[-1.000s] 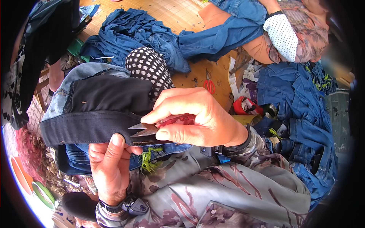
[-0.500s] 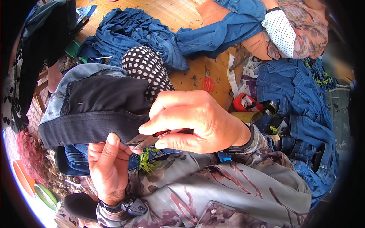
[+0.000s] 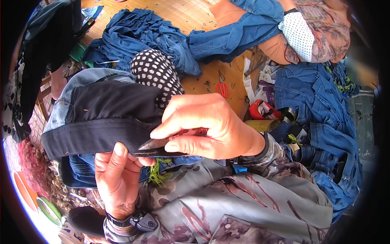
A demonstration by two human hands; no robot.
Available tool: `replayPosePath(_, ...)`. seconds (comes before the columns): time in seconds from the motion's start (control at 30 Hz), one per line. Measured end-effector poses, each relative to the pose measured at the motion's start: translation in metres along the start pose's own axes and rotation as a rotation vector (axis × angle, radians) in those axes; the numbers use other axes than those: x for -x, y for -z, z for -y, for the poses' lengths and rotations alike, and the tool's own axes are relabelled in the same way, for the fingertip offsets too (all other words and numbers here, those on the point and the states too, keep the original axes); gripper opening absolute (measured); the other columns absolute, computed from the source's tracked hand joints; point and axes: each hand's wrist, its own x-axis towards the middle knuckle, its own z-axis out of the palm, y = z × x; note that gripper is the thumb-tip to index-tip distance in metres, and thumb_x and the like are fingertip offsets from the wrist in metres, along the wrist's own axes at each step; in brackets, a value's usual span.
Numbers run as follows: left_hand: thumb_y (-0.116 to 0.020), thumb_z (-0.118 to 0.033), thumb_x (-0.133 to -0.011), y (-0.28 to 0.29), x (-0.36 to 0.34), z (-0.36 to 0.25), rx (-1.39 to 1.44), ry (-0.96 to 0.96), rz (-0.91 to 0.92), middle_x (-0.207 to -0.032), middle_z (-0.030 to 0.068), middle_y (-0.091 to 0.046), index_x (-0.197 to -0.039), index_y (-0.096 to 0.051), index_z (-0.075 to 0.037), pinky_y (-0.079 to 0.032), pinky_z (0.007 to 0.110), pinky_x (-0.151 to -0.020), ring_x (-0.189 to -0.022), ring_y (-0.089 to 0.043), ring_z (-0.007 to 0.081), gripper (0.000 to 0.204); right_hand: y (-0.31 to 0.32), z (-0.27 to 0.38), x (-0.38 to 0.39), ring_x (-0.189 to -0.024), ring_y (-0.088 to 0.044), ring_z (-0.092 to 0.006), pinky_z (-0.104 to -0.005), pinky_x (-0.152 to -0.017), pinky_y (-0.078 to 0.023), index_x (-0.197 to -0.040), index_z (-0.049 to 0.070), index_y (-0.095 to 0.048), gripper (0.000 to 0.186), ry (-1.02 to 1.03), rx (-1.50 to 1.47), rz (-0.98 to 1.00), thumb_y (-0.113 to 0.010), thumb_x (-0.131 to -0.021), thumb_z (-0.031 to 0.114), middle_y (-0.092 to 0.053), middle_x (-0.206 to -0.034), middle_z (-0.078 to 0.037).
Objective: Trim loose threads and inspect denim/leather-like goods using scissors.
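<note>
Head view: left hand (image 3: 118,179) grip pinches black waistband (image 3: 93,136); right hand (image 3: 203,126) grip clamps snips (image 3: 152,144), 3 o'clock of it.

I count two hands (image 3: 118,183) at work, one black garment (image 3: 105,118), one small cutter (image 3: 152,144), one red scissors (image 3: 222,88).

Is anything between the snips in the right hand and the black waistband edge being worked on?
Nothing visible. The right hand holds the snips with the tips right at the black waistband, which the left hand pinches from below beside them.
</note>
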Motion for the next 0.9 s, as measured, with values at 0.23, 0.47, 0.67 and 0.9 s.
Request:
replayPosePath(0.23,-0.055,-0.011,-0.094,0.004,0.000,0.001,-0.015,-0.016,0.013,-0.076,0.0138,-0.068,-0.082,-0.065,0.000,-0.058,0.043,-0.066,-0.067,-0.068,0.0280,0.018,-0.002,-0.001,0.000,-0.064,-0.059,-0.0198,-0.0297,-0.056,-0.047,-0.095,0.003,-0.065,0.018,0.137,0.111,-0.119,-0.070,-0.078,0.004,-0.057,-0.083,-0.007)
replayPosePath(0.47,-0.056,-0.010,-0.093,-0.004,0.000,0.001,-0.116,-0.038,-0.010,-0.085,0.0135,-0.069,-0.091,-0.064,0.000,-0.058,0.038,-0.065,-0.069,-0.068,0.0247,0.013,0.000,0.007,-0.007,-0.070,-0.060,-0.0248,-0.0325,-0.060,-0.048,-0.096,0.001,-0.067,0.025,0.232,0.329,-0.054,-0.074,-0.074,0.009,-0.060,-0.084,-0.010)
replayPosePath(0.67,-0.057,-0.010,-0.093,0.005,0.000,0.004,-0.107,-0.068,0.046,-0.089,0.0143,-0.069,-0.098,-0.063,0.001,-0.058,0.036,-0.066,-0.071,-0.068,0.0235,0.013,0.001,0.011,-0.011,-0.068,-0.061,-0.0241,-0.0323,-0.058,-0.048,-0.095,0.001,-0.067,0.023,0.231,0.395,-0.009,-0.072,-0.075,0.011,-0.060,-0.083,-0.009)
replayPosePath(0.9,-0.055,-0.008,-0.093,0.009,-0.003,-0.001,-0.052,-0.096,0.095,-0.099,0.0144,-0.068,-0.108,-0.061,-0.001,-0.055,0.039,-0.078,-0.084,-0.067,0.0238,0.017,0.009,0.002,-0.005,-0.071,-0.054,-0.0082,-0.0218,-0.062,-0.044,-0.107,-0.001,-0.063,0.032,0.032,0.071,-0.240,-0.073,-0.081,0.014,-0.057,-0.087,-0.005)
